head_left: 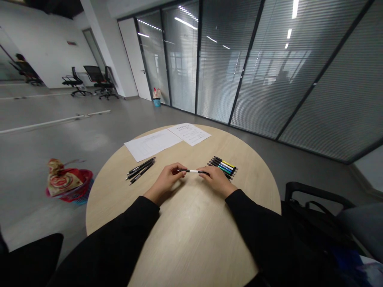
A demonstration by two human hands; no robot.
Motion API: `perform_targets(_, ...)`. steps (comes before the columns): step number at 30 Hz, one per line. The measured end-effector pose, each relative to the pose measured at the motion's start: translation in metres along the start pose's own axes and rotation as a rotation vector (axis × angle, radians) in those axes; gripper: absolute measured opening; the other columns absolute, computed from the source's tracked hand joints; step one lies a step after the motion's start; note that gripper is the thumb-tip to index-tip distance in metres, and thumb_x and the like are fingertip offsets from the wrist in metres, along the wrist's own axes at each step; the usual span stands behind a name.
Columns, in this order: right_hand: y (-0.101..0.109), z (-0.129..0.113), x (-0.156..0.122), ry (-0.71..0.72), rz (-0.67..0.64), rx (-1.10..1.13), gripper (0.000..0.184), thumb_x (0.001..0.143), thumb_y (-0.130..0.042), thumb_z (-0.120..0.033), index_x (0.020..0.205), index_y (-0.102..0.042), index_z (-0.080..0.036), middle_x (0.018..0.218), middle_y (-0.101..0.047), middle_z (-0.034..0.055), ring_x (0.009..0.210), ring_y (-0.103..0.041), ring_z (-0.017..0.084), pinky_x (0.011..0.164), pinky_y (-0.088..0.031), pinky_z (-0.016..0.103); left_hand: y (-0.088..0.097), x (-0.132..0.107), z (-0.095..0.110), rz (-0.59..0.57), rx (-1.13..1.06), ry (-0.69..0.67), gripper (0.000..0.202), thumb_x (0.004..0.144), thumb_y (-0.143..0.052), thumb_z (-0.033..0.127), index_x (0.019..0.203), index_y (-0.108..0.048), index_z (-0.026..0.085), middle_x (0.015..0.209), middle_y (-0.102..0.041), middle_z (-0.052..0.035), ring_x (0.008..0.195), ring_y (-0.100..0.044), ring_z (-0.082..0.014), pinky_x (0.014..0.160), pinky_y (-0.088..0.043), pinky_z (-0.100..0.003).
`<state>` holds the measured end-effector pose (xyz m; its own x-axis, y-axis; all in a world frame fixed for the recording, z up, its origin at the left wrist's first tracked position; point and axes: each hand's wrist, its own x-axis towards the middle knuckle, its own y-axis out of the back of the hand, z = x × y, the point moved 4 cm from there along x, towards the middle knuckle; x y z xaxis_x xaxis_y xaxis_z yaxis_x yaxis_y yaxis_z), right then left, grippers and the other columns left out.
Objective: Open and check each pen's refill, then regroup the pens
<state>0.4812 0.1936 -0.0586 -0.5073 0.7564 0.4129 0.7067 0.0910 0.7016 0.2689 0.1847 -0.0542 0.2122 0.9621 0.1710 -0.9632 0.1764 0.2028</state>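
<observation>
Head cam: black-and-white pen could've slipped b/c maybe only fingertips kept it. L hand & R hand were nearly closed, each pinching one end, over tbl's middle. Black pens lay tbl's left, colored pens tbl's right, papers tbl's far edge.
</observation>
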Motion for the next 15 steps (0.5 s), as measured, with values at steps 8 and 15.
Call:
perform_targets(8, 0.000, 0.015, -0.005, -0.049, 0.062, 0.017, 0.026, 0.095, -0.058, -0.025, 0.116, -0.072, -0.022, 0.112, -0.073, 0.0109, 0.104, -0.067, 0.024, 0.094, -0.049, 0.038, 0.016, 0.004, -0.018, -0.063, 0.050, 0.047, 0.029, 0.075, -0.074, 0.040, 0.087, -0.070, 0.014, 0.071, -0.065, -0.0026, 0.063, -0.056, -0.0135, 0.060, -0.043, -0.027)
perform_targets(15, 0.004, 0.016, -0.012, -0.144, 0.091, 0.116, 0.025, 0.090, -0.060, -0.022, 0.110, -0.075, -0.020, 0.108, -0.075, 0.0095, 0.100, -0.069, 0.024, 0.092, -0.050, 0.036, 0.017, -0.002, -0.019, -0.067, 0.024, 0.073, 0.028, 0.074, -0.075, 0.038, 0.086, -0.069, 0.012, 0.069, -0.064, -0.0020, 0.063, -0.056, -0.0127, 0.060, -0.042, -0.026)
